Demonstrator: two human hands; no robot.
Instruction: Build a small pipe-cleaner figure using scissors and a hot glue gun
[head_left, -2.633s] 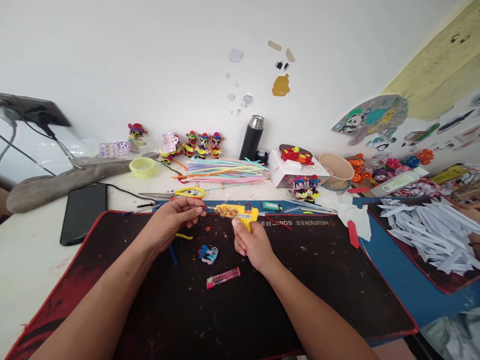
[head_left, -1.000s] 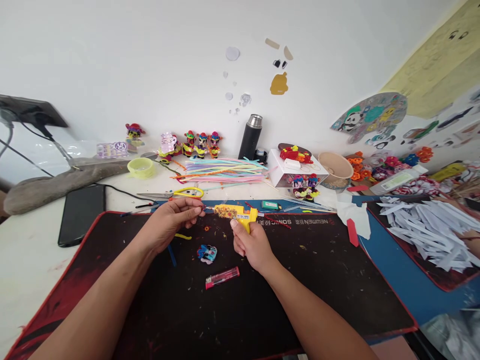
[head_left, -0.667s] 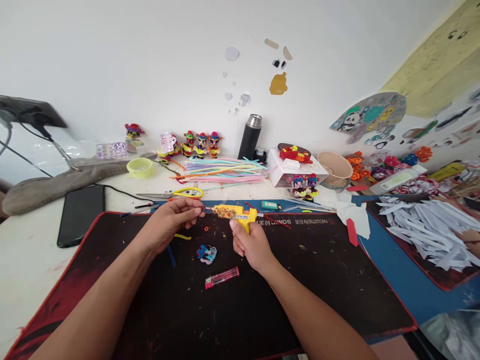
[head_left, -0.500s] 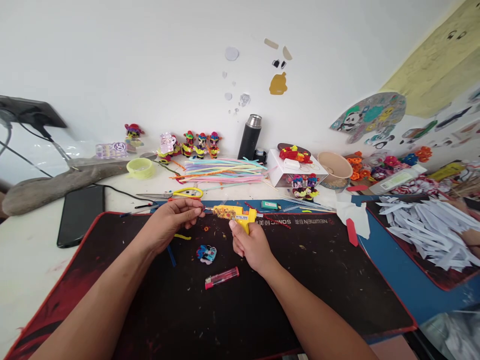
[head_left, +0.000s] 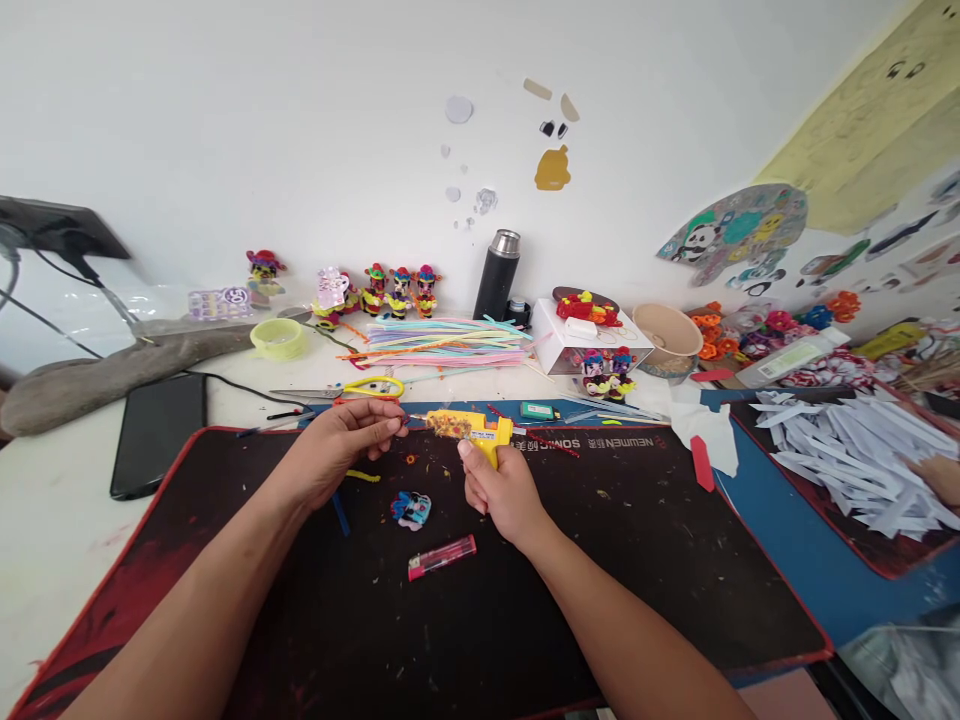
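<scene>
Left hand (head_left: 360, 432): grip pinched on a small dark piece (head_left: 405, 425), mostly hidden by fingertips; whether the nozzle touches it, I cannot tell. The yellow glue gun (head_left: 452, 424), barrel brown-crusted, sits in the right hand's (head_left: 504, 488) wrapped grip over the black mat (head_left: 637, 560), marked SOMIC and NEWMEN.

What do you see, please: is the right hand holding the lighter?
No, the right hand grips the yellow glue gun instead.

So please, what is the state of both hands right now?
Left hand: closed, fingertips pinching a small dark piece, mostly hidden.
Right hand: closed, holding the glue gun by its handle.
</scene>
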